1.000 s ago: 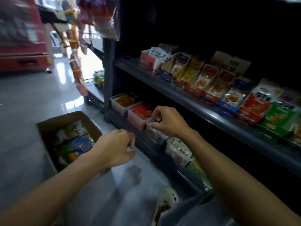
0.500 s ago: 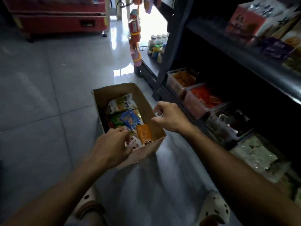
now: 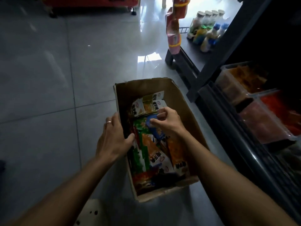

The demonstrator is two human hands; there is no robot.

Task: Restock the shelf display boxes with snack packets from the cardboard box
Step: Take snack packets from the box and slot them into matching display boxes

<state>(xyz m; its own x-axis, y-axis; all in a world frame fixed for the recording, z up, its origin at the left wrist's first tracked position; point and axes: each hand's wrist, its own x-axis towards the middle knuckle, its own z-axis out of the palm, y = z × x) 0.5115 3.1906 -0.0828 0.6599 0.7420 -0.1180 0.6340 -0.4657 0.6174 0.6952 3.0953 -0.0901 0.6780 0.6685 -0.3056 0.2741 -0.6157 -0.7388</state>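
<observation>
An open cardboard box [image 3: 182,101] stands on the grey tiled floor, filled with several snack packets in green, orange, white and blue. My left hand [image 3: 114,137] grips the box's left wall, thumb inside, fingers outside. My right hand [image 3: 166,121] is inside the box and pinches the top edge of a blue snack packet [image 3: 157,132]. At the right, the low shelf holds clear display boxes: one with orange packets [image 3: 241,79], one with red packets [image 3: 276,115].
The dark shelf frame [image 3: 216,101] runs along the right. Bottles [image 3: 206,30] stand on a low ledge behind it, and a strip of hanging packets [image 3: 173,30] dangles beside them. A red cabinet [image 3: 91,4] stands at the far end of the floor.
My view swung from the shelf down to the box. My right hand left the shelf's display box and went into the cardboard box; my left hand took hold of the box wall.
</observation>
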